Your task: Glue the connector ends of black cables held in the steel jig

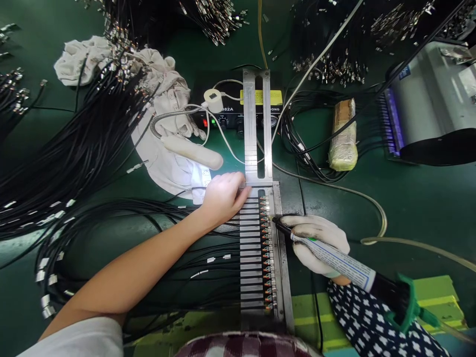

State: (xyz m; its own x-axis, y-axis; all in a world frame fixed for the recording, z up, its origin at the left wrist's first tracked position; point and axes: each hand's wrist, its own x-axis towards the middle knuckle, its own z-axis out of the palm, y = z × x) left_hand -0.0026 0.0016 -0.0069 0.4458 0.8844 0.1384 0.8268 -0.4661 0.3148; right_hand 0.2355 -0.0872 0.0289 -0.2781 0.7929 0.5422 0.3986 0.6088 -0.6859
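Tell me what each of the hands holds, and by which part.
The gloved right hand holds a pen-like dispensing tool by its front barrel, near the tip. The bare left hand holds nothing; it rests on the metal fixture.

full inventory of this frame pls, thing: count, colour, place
metal jig: one, silver, centre, a row of cable ends clamped in it
black cables: many, metal-tipped, left and top
white cloth: one, crumpled, upper left of centre
control box: one, black with yellow label, behind the jig
taped block: one, tan, right of centre
grey machine: one, right edge
green mat: one, under everything
dispensing pen: one, white barrel, black tip at the cable ends
left hand: bare, resting on the jig
right hand: white glove, holding the dispensing pen
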